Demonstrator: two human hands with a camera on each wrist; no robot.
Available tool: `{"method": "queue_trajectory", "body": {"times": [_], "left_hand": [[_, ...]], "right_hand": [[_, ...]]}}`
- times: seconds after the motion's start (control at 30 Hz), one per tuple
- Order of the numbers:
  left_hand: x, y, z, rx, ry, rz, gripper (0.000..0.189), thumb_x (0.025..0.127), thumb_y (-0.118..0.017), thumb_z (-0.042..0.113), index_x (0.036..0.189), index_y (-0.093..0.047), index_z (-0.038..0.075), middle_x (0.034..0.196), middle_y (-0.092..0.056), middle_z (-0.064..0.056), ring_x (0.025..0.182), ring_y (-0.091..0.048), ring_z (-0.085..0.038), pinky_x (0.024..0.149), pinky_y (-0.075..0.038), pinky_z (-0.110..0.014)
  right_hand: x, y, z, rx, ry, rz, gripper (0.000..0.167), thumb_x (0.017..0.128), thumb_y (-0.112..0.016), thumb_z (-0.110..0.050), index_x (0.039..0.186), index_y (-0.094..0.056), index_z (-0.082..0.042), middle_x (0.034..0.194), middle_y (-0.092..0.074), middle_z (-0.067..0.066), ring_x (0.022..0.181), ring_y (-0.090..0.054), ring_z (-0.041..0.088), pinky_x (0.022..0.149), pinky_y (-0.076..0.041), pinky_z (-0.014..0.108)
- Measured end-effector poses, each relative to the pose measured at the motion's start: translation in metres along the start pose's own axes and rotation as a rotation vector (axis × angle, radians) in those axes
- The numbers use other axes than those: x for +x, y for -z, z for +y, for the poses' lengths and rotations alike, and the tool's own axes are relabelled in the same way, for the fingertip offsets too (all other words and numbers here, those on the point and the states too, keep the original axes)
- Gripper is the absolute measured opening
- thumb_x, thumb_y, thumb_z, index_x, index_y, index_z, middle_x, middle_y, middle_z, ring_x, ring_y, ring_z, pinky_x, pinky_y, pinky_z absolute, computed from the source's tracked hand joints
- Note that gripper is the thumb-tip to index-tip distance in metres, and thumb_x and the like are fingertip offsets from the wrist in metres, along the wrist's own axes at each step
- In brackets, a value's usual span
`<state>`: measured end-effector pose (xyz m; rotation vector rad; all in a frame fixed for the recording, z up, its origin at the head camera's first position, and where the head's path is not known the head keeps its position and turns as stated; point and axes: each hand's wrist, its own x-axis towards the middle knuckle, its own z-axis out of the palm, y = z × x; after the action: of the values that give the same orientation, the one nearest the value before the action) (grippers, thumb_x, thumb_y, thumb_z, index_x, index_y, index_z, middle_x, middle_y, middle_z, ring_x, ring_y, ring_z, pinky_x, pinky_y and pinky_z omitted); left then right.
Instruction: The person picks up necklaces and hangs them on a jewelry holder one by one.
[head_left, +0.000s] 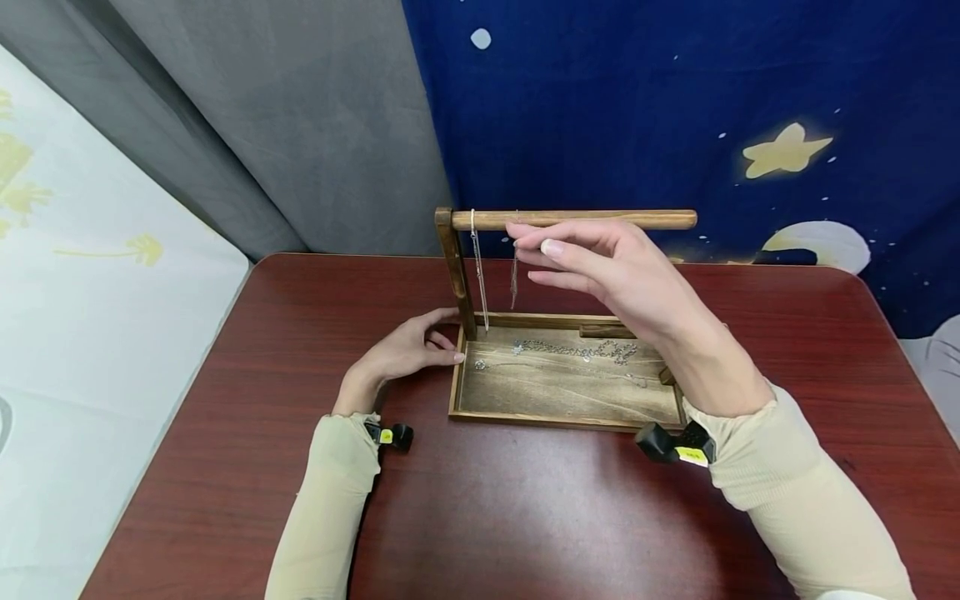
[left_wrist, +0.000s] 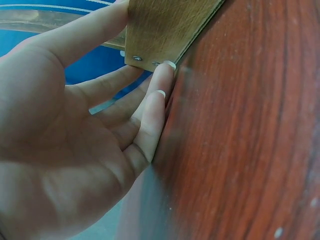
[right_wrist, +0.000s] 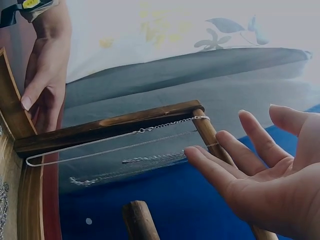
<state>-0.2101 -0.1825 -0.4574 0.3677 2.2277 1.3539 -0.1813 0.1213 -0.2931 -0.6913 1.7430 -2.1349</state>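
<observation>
A wooden jewelry stand [head_left: 452,258] has one post, a round bar [head_left: 660,220] and a shallow tray base [head_left: 555,422]. My left hand [head_left: 405,348] holds the tray's left end near the post, thumb at the side and other fingers toward the back corner. A silver necklace [head_left: 480,271] hangs from the bar close to the post. To its right hangs a second, finer necklace [head_left: 513,279]. Beside that one, my right hand [head_left: 600,258] is at the bar with fingers extended, fingertips near the chain. Nothing is gripped in it.
In the tray lie a chain necklace [head_left: 551,346] with a pendant and a thinner necklace [head_left: 570,369]. A short wooden piece [head_left: 606,331] sits at the tray's back edge. The stand is on a reddish-brown table [head_left: 525,500], with a blue curtain [head_left: 600,108] behind.
</observation>
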Motion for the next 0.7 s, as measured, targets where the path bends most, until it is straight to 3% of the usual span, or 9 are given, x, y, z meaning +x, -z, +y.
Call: {"method": "queue_trajectory", "body": {"times": [0.3,0.47,0.7], "left_hand": [[-0.002,0.001,0.000,0.009,-0.007,-0.003,0.079,0.090,-0.076,0.015,0.155,-0.031,0.009,0.109,-0.067,-0.017,0.092,-0.070,-0.024,0.079,-0.053,-0.031],[-0.002,0.001,0.002,0.003,-0.008,-0.003,0.079,0.089,-0.076,0.014,0.154,-0.032,0.008,0.115,-0.064,-0.018,0.091,-0.069,-0.023,0.079,-0.053,-0.031],[-0.003,0.000,0.004,0.021,-0.006,-0.005,0.079,0.090,-0.076,0.015,0.155,-0.032,0.009,0.112,-0.066,-0.017,0.091,-0.069,-0.023,0.079,-0.053,-0.031]], "right_hand": [[-0.009,0.005,0.004,-0.046,-0.027,-0.017,0.033,0.102,-0.057,-0.011,0.130,-0.061,0.007,0.139,-0.057,0.017,0.128,-0.054,0.035,0.104,-0.044,0.042],[-0.013,0.009,0.007,-0.066,-0.016,-0.016,0.034,0.102,-0.057,-0.013,0.130,-0.061,0.005,0.138,-0.058,0.018,0.127,-0.055,0.033,0.104,-0.044,0.042],[-0.019,0.014,0.010,-0.111,-0.041,0.001,0.033,0.103,-0.057,-0.016,0.130,-0.061,0.003,0.135,-0.060,0.017,0.125,-0.056,0.035,0.101,-0.046,0.041]]}}
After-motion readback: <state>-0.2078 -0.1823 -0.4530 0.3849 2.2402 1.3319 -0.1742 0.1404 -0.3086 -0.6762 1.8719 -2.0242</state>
